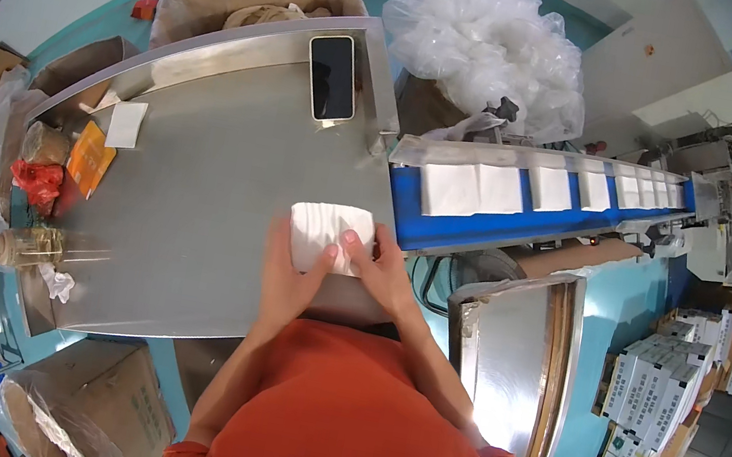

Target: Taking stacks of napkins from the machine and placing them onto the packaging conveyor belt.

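Observation:
A thick stack of white paper napkins [328, 222] is held between my two hands, just over the near right part of the steel table [197, 189]. My left hand [292, 269] grips its left side, thumb laid across the front. From the right, my right hand [377, 275] closes round the other side with its thumb pressing the near face. The fingers beneath the stack are hidden. To the right, a blue conveyor belt [544, 221] carries several white napkin stacks [498, 189] in a row.
A smartphone [332, 78] lies at the table's far edge. Along the left side are a white sheet [126, 125], an orange packet [90, 158], a red bag [37, 182] and a tape roll [30, 248]. Clear plastic bags [491, 45] pile up behind; a steel-topped surface [509, 361] stands right.

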`<state>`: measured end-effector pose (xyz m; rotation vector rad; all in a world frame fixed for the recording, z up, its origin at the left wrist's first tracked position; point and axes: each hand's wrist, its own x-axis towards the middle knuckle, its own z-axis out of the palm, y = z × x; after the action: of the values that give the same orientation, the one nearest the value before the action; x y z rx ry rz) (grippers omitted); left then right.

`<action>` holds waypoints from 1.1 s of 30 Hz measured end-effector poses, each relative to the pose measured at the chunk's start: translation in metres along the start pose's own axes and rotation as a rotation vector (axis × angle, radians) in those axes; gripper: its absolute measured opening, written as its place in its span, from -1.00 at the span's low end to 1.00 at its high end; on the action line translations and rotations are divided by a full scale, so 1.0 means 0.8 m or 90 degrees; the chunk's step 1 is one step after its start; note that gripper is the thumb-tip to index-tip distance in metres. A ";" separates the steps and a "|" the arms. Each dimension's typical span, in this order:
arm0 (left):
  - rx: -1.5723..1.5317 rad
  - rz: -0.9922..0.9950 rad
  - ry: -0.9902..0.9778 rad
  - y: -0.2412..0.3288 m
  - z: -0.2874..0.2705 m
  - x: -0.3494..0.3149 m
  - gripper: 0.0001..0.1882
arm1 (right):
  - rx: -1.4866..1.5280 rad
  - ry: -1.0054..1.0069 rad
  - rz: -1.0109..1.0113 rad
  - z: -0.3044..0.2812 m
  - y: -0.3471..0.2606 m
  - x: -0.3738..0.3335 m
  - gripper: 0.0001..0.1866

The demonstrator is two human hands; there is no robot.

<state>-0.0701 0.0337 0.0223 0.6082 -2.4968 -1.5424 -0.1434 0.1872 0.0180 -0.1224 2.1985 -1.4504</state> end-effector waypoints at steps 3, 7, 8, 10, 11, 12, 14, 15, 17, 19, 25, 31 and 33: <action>-0.123 -0.079 -0.061 0.013 -0.005 0.002 -0.07 | 0.335 -0.027 0.093 0.008 0.021 0.002 -0.52; -0.136 -0.039 -0.013 0.006 -0.007 0.000 -0.09 | 0.251 -0.134 0.221 -0.020 0.025 -0.003 -0.64; -0.093 -0.028 -0.011 0.007 -0.006 0.001 -0.07 | 0.218 -0.072 0.244 -0.025 0.031 -0.002 -0.67; -0.048 -0.020 -0.008 0.004 -0.002 0.001 -0.06 | 0.568 0.156 0.138 -0.005 0.040 0.005 -0.73; -0.117 -0.053 -0.037 0.000 0.000 0.001 -0.06 | 0.575 0.146 0.176 -0.012 0.040 0.009 -0.65; -0.186 -0.086 -0.066 -0.002 0.002 0.000 -0.06 | 0.452 0.120 0.143 -0.009 0.040 0.010 -0.63; -0.156 -0.062 -0.073 0.004 0.006 -0.004 -0.06 | 0.135 0.040 0.058 -0.004 0.003 -0.002 -0.57; -0.125 -0.038 -0.075 0.006 0.008 -0.006 -0.06 | 0.153 -0.009 0.050 0.003 0.002 -0.004 -0.57; -0.143 -0.019 -0.043 0.007 0.013 -0.006 -0.06 | 0.212 -0.095 0.058 0.004 0.013 0.003 -0.60; -0.160 -0.002 -0.005 0.001 0.014 -0.004 -0.05 | 0.280 -0.116 0.144 -0.006 0.007 -0.003 -0.65; -0.109 -0.016 -0.017 0.003 0.006 0.000 -0.06 | 0.570 0.152 0.123 -0.014 0.058 0.018 -0.70; -0.218 -0.025 -0.117 0.003 0.015 -0.005 -0.14 | 0.195 -0.047 0.023 0.006 0.013 0.000 -0.50; -0.207 -0.048 -0.108 0.013 0.008 -0.006 -0.17 | 0.250 -0.094 0.102 -0.006 0.017 0.001 -0.54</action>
<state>-0.0703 0.0453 0.0286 0.5454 -2.2781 -2.0497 -0.1434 0.1967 0.0068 0.0763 1.7293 -1.6889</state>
